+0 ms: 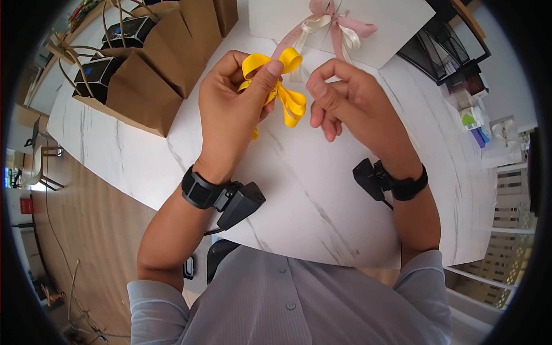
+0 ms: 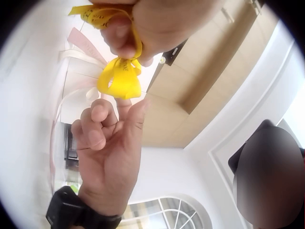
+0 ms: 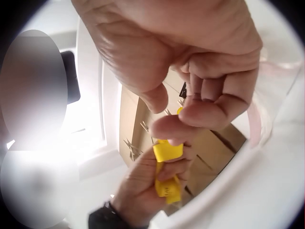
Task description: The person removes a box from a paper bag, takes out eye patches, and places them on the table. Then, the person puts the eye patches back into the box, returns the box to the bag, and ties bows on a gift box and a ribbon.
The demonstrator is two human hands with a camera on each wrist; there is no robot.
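Note:
My left hand pinches a yellow ribbon bow between thumb and fingers, above the table. Its loops spread to the upper left, the upper right and the right, and a tail hangs below the hand. Dark print shows on the ribbon in the left wrist view. Just right of the bow, my right hand is raised with loosely curled fingers and nothing in its grip. From the right wrist, the bow appears beyond the right fingertips, with the left hand behind it.
Brown paper bags with twisted handles stand at the left, black boxes inside some. A white box with a pink and cream bow lies at the back of the marble-patterned table. A black mesh organizer stands back right.

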